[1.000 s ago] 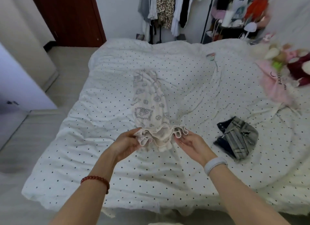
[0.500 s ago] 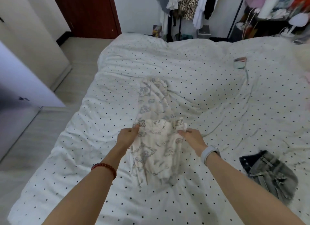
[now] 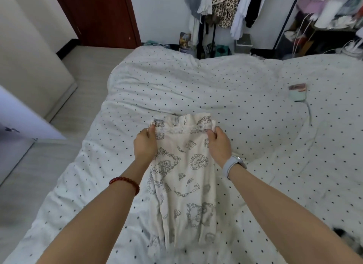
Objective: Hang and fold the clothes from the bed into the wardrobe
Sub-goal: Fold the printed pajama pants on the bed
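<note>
Left hand [image 3: 145, 143] and right hand [image 3: 219, 144] each pinch the far lace edge of one cream printed cotton garment [image 3: 183, 185], which lies lengthwise on the white black-dotted bed [image 3: 245, 98]. One small mint-and-pink device [image 3: 298, 92] with a cord lies well apart, far right. Several garments hang on one black clothes rack [image 3: 222, 6] beyond the bed.

**Where things lie**

The garment [image 3: 182, 181] lies on the bed [image 3: 245, 98] straight before me, running away from me. My left hand [image 3: 145, 143] pinches its far left corner, my right hand [image 3: 219, 143] its far right. A small device [image 3: 297, 92] sits well right. Hanging clothes [image 3: 224, 6] stand behind the bed.
</note>
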Motion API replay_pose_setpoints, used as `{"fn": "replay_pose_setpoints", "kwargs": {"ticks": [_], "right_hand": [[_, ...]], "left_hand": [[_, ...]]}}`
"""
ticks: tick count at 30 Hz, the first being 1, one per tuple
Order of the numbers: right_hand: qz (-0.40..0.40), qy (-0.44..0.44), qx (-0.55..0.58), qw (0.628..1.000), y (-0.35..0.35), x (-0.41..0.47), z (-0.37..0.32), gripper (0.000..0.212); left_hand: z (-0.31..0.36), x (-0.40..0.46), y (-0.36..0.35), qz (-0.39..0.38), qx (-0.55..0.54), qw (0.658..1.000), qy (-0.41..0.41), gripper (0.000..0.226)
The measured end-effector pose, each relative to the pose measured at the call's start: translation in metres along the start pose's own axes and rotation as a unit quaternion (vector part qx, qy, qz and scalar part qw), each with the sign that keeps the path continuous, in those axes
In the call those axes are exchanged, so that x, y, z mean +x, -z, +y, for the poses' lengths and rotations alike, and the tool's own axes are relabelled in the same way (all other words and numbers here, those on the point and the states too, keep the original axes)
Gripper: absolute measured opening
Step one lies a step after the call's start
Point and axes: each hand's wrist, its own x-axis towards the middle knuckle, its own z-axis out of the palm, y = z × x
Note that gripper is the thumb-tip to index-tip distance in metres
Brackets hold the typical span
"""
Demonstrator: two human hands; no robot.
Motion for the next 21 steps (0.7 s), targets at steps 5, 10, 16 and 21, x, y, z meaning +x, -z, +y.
{"fn": "replay_pose_setpoints", "kwargs": {"ticks": [5,10,16,21], "right_hand": [[0.01,-0.014,-0.007,1.0,-0.033,0.073,0.002,0.038],[-0.022,-0.048,0.011,0.999,-0.062,0.133,0.014,0.024],[-0.076,-0.01,-0.036,0.996,-0.091,0.11,0.069,0.047],[-0.069,-0.008,-0.033,0.997,-0.087,0.024,0.099,0.046]], "left_hand": [[0.0,0.077,-0.03,-0.005,0.015,1.0,-0.003,0.048],[-0.008,0.137,-0.064,-0.039,0.03,0.999,0.012,0.042],[-0.065,0.106,-0.081,-0.053,-0.021,0.998,0.04,0.049],[-0.106,0.017,-0.06,-0.024,-0.033,0.999,0.025,0.04]]}}
